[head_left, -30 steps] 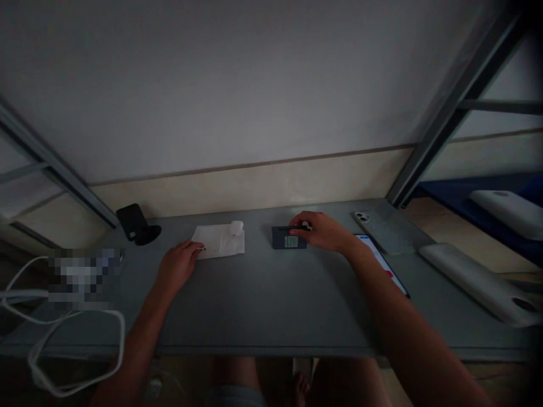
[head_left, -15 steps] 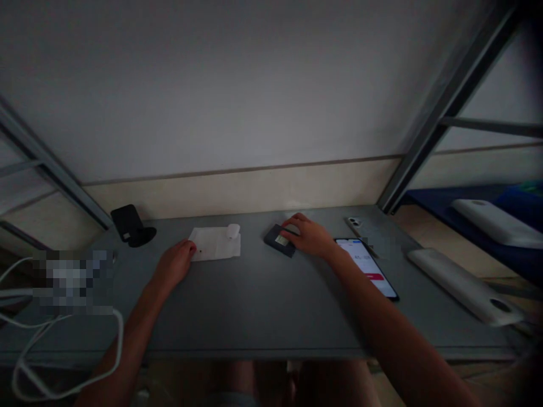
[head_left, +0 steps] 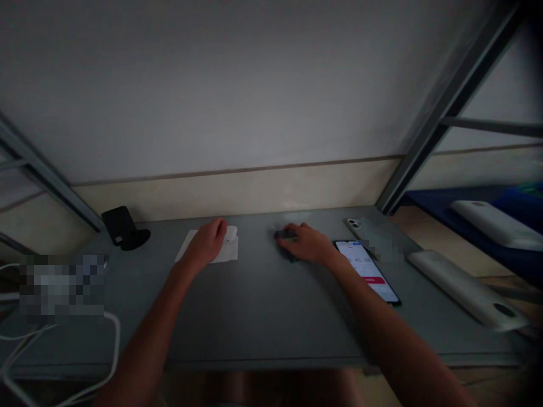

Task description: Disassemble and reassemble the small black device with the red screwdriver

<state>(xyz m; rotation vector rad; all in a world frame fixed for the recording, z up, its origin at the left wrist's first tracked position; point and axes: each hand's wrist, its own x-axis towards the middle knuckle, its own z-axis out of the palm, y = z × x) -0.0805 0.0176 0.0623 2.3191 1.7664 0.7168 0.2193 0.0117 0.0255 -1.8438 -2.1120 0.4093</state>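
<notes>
My left hand (head_left: 207, 240) is over a white sheet of paper (head_left: 231, 255), its fingers curled closed. Right beside its fingertips, a small white case (head_left: 231, 233), like an earbud case, sits on the paper; whether they touch it, I cannot tell. My right hand (head_left: 309, 243) is closed on a small dark flat box (head_left: 289, 253), which is blurred and partly covered by the fingers. Just right of that wrist lies a phone (head_left: 369, 268) with its screen lit.
A second, pale phone (head_left: 354, 224) lies face down at the back right. A long white device (head_left: 466, 288) rests at the desk's right end, near a similar one (head_left: 496, 223) on a blue surface. A black stand (head_left: 123, 229) is at the back left, with white cables (head_left: 114, 339) in front.
My left hand has moved right from the paper's left edge across it towards the white case. My right hand has shifted slightly, and the dark box has turned under its fingers.
</notes>
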